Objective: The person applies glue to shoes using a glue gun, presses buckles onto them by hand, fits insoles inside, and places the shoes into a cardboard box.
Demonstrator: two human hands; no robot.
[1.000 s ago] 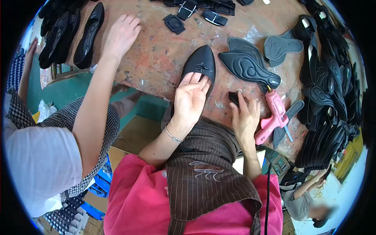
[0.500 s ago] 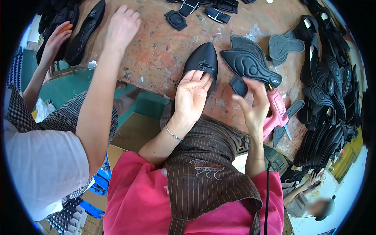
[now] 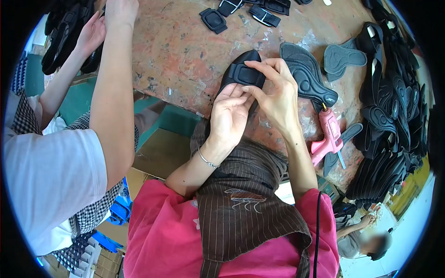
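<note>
A black pointed shoe is in front of me, toe away from me. My left hand has its fingers inside the shoe's opening, palm up, holding it. On top of the toe lies a black square buckle ornament. The thumb and index finger of my right hand pinch the ornament's right side and press it against the upper. Beyond my right hand lie padded black insoles. A pink glue gun rests to their lower right, its nozzle pointing at the insoles.
More buckle ornaments lie at the table's far side. Grey insoles and a heap of black shoe parts line the right. At left, a co-worker's arm reaches over the table near black shoes. Another person sits lower right.
My right hand has moved left from beside the insoles, bringing the buckle ornament onto the shoe's toe, where dark glue showed before. The co-worker's hands at left have moved together.
</note>
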